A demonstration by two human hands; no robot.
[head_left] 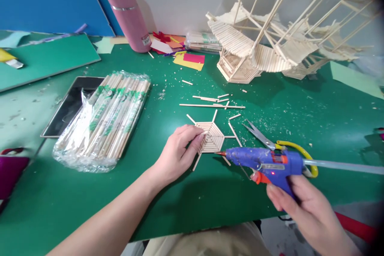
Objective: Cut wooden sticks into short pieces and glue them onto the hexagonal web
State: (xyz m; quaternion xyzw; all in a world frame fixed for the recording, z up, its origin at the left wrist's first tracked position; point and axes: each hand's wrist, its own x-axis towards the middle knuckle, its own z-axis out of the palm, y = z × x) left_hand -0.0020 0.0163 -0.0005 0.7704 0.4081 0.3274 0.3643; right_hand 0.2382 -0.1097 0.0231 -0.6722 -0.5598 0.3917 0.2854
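A six-armed web of thin wooden sticks (pixel 215 136) lies flat on the green table, with rows of sticks laid round its centre. Closed in a pinch over the web's middle, my left hand (pixel 183 148) has a pale stick end showing at its fingertips. My right hand (pixel 303 208) grips the handle of a blue glue gun (pixel 261 159) with an orange trigger and a clear glue stick in its back. The gun's copper tip is at the web's lower right edge; whether it touches is unclear. Scissors (pixel 259 134) with yellow handles lie behind the gun, partly hidden by it.
Cut sticks (pixel 213 106) lie beyond the web. At left, a plastic-wrapped bundle of chopsticks (pixel 111 116) rests partly over a dark tablet-like device (pixel 72 100). A pink flask (pixel 129 18) and a tall stick-built model (pixel 240 48) stand at the back, with coloured paper (pixel 189 62) between them.
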